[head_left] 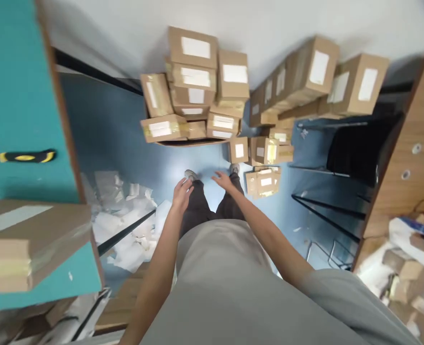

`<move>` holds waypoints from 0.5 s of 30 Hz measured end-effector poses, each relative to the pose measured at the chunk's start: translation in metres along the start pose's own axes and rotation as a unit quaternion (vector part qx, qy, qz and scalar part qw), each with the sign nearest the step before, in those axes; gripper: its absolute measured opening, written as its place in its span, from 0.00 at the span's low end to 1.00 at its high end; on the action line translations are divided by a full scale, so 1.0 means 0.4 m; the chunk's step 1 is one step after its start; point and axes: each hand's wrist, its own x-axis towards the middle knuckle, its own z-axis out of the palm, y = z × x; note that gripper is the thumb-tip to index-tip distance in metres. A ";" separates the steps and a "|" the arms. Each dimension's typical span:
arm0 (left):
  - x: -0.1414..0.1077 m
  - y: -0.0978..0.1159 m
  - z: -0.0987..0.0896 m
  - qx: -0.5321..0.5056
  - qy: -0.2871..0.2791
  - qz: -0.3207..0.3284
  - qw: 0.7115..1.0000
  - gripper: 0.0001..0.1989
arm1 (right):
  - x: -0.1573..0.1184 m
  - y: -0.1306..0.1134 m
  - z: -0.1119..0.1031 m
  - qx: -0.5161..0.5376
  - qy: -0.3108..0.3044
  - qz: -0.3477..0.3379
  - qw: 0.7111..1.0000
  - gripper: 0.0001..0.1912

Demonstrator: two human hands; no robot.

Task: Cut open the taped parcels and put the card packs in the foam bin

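Observation:
My left hand (pixel 183 192) hangs in front of my thighs, its fingers apart and nothing in them. Level with it, my right hand (pixel 222 180) is held out over my other leg, fingers spread and bare of any object. Beyond both hands, a pile of brown cardboard boxes (pixel 194 72) with white labels rises against the wall. A small stack of flatter cartons (pixel 263 182) lies on the floor to the right of my right hand. Neither hand touches a box.
At left, a teal-topped table (pixel 14 96) bears a black-and-yellow utility knife (pixel 27 156) and a taped carton (pixel 35 235). White scrap paper (pixel 133 230) litters the blue floor beneath. More boxes (pixel 305 67) line the wall at right, near a black chair (pixel 352 143) and wooden table (pixel 409 124).

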 end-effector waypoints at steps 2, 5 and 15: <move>0.022 -0.044 0.144 0.032 -0.038 -0.036 0.998 0.18 | 0.051 0.188 -0.184 0.020 0.051 0.070 0.996 0.21; 0.068 -0.122 0.344 0.084 -0.043 -0.076 0.993 0.16 | 0.106 0.442 -0.419 0.040 0.118 0.156 0.980 0.27; 0.365 -0.492 1.004 0.287 -0.110 -0.133 0.942 0.24 | 0.411 0.976 -0.780 0.080 0.155 0.244 0.954 0.42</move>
